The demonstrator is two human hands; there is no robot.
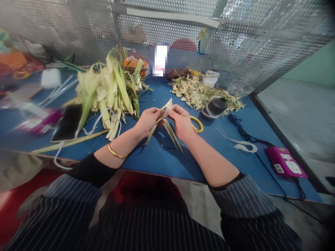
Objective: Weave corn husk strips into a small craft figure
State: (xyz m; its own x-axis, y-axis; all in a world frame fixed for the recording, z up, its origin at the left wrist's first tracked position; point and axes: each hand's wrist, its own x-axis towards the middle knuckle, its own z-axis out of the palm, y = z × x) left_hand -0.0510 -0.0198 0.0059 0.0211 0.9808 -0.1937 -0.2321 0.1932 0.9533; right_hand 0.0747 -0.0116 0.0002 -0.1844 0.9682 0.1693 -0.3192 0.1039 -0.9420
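Pale folded husk strips [170,104] sit pinched between the fingertips of the left hand [150,120] and right hand [181,120], above the blue tabletop [157,162]; yellow-handled scissors [197,124] lie just beside the right hand, partly blocked by it

On the table [154,162], husks [111,87] left — scraps [192,96] right (spool [215,106] before them)

On the blue table [162,164] are two husk piles [111,87], one thread spool [214,107], one dark-screened phone [68,122], one white case [51,77].
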